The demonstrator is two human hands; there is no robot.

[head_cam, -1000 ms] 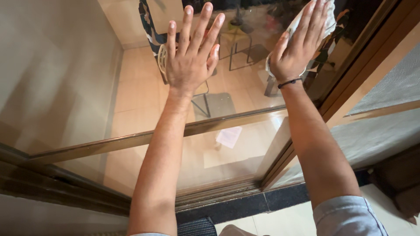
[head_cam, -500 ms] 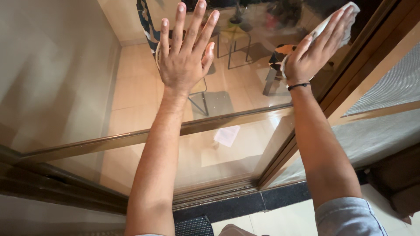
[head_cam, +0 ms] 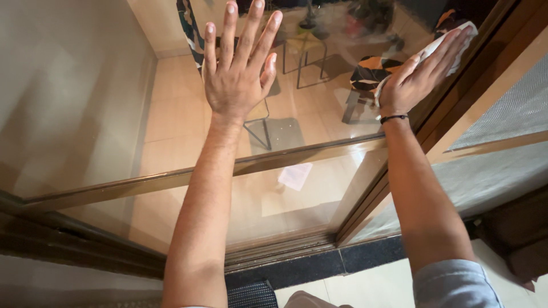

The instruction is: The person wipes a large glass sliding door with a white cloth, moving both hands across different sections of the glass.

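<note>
Left hand (head_cam: 235, 80) flat with fingers spread on glass door (head_cam: 91, 108), right hand (head_cam: 419, 77) pressing white cloth (head_cam: 454, 45) against glass near wooden frame (head_cam: 474, 85)

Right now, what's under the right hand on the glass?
A white cloth lies under the right hand, pressed flat against the glass pane; its edges show past the fingers. The rest of the cloth is covered by the palm.
</note>
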